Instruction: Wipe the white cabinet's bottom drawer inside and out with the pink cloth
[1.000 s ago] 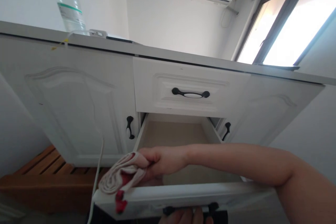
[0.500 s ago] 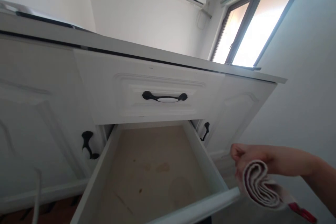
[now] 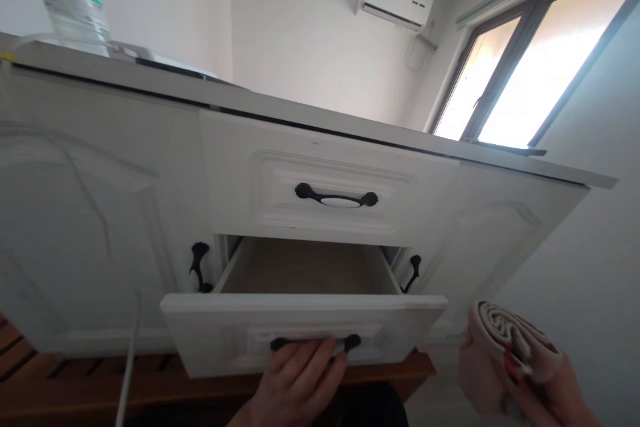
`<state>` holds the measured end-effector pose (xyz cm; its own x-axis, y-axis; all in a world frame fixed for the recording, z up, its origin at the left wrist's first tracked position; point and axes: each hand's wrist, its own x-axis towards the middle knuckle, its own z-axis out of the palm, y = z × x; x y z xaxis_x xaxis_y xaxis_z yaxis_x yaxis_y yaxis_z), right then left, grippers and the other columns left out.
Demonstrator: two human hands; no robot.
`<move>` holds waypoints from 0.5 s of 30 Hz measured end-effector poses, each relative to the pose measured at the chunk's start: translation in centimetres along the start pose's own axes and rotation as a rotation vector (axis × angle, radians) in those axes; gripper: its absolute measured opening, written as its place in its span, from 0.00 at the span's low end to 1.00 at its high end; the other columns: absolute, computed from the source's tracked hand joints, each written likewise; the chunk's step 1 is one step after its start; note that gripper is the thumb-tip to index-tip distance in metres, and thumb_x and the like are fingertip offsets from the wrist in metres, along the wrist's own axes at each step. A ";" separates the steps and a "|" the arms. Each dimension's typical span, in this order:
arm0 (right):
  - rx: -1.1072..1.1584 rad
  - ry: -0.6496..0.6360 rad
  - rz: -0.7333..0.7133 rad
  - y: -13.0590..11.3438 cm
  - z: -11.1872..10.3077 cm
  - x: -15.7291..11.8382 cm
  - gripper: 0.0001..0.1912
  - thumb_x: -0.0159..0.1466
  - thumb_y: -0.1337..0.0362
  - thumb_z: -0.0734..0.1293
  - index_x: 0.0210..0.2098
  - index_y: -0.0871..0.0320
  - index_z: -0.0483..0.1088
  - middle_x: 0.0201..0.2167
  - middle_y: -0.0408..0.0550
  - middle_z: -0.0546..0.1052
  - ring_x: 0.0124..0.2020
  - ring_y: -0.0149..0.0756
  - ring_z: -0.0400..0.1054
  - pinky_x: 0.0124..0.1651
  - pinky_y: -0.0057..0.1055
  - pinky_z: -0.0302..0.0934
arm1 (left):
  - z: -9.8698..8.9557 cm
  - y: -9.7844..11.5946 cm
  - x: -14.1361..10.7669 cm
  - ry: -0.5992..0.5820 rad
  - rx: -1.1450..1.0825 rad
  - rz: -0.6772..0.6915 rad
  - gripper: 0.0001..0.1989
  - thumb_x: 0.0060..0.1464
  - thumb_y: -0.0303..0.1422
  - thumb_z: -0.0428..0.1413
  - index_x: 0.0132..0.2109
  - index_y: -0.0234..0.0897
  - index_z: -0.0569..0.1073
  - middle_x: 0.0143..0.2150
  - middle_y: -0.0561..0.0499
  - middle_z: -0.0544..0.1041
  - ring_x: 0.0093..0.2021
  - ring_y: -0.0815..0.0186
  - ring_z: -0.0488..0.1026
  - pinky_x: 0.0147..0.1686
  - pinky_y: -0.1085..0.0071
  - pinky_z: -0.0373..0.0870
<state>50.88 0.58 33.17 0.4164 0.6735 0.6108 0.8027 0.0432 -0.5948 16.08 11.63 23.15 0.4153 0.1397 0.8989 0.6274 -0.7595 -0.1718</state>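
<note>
The lower drawer [image 3: 225, 330] of the white cabinet stands partly pulled out, and only the back of its floor shows. My left hand [image 3: 300, 383] has its fingers curled over that drawer's black handle [image 3: 353, 342]. Off to the right, my right hand [image 3: 550, 390] grips a rolled pinkish cloth [image 3: 487, 357], its spiral end facing up. A red tag-like bit [image 3: 513, 367] shows on the roll. The cloth is apart from the drawer front.
Above is a closed upper drawer [image 3: 395, 177] with its own black handle [image 3: 335, 199]. Cabinet doors flank the drawers. On the countertop [image 3: 300, 113] at left stands a clear bottle [image 3: 75, 13]. A white cable [image 3: 127, 367] hangs in front, over a slatted wooden surface [image 3: 115, 390].
The drawer has slid inward from wide open to partly open. My left hand has come into view on its handle. The cloth roll has turned, its spiral end now upward.
</note>
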 end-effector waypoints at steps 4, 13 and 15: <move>-0.037 0.238 -0.050 -5.4 5.8 1.5 0.29 0.64 0.46 0.65 0.57 0.60 0.68 0.49 0.60 0.73 0.50 0.54 0.68 0.54 0.49 0.62 | 1.4 -1.8 1.5 0.017 -0.042 -0.093 0.16 0.60 0.27 0.54 0.52 0.46 0.78 0.49 0.50 0.79 0.54 0.65 0.70 0.60 0.67 0.60; 0.040 0.263 -0.329 -6.5 16.6 4.2 0.19 0.70 0.60 0.60 0.57 0.59 0.70 0.53 0.61 0.70 0.55 0.50 0.65 0.58 0.52 0.60 | 1.5 -6.4 3.0 -0.322 0.010 -0.154 0.34 0.52 0.19 0.54 0.64 0.45 0.67 0.64 0.46 0.70 0.64 0.58 0.65 0.60 0.60 0.69; 0.002 0.355 -0.370 -5.6 16.6 5.1 0.19 0.68 0.61 0.63 0.55 0.60 0.73 0.50 0.61 0.71 0.53 0.51 0.65 0.56 0.53 0.61 | 0.8 -6.5 0.5 -0.289 0.017 -0.218 0.31 0.54 0.20 0.52 0.64 0.43 0.67 0.63 0.45 0.71 0.63 0.58 0.67 0.60 0.60 0.71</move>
<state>41.43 15.99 30.95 0.2237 0.3208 0.9203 0.9232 0.2332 -0.3056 12.71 17.18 24.35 0.4379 0.4730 0.7645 0.7318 -0.6815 0.0024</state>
